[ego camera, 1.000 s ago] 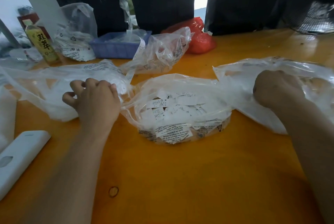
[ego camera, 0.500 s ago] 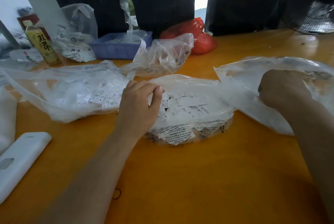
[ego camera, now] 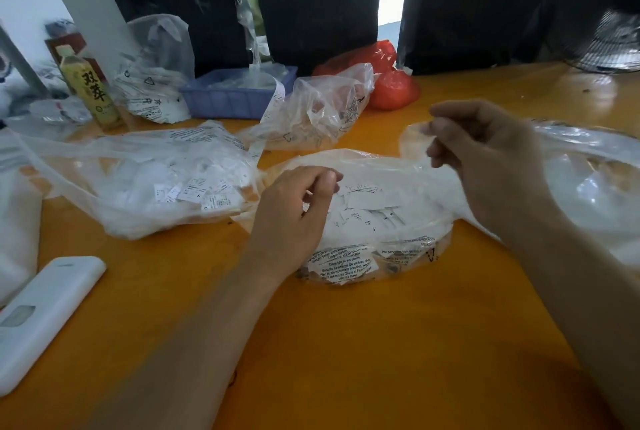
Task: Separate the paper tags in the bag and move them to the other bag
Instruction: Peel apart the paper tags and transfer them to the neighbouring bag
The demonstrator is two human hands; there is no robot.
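Two hands at the middle bag [ego camera: 381, 239]: left hand [ego camera: 294, 214] pinches among tags [ego camera: 367, 201] in its mouth; right hand [ego camera: 485, 159] pinches its raised film. Left nearer; left bag [ego camera: 138, 194] lies just beside, leftward.

The table [ego camera: 346, 343] is orange-yellow. On it, clear bags [ego camera: 398, 239] hold white tags [ego camera: 367, 201] with black print. Behind them sit a blue-lilac tray [ego camera: 228, 100] and a red bag [ego camera: 391, 86]. Left of the tray stands a yellow-green bottle [ego camera: 93, 90] with dark characters; nearer lies a white remote [ego camera: 45, 318].
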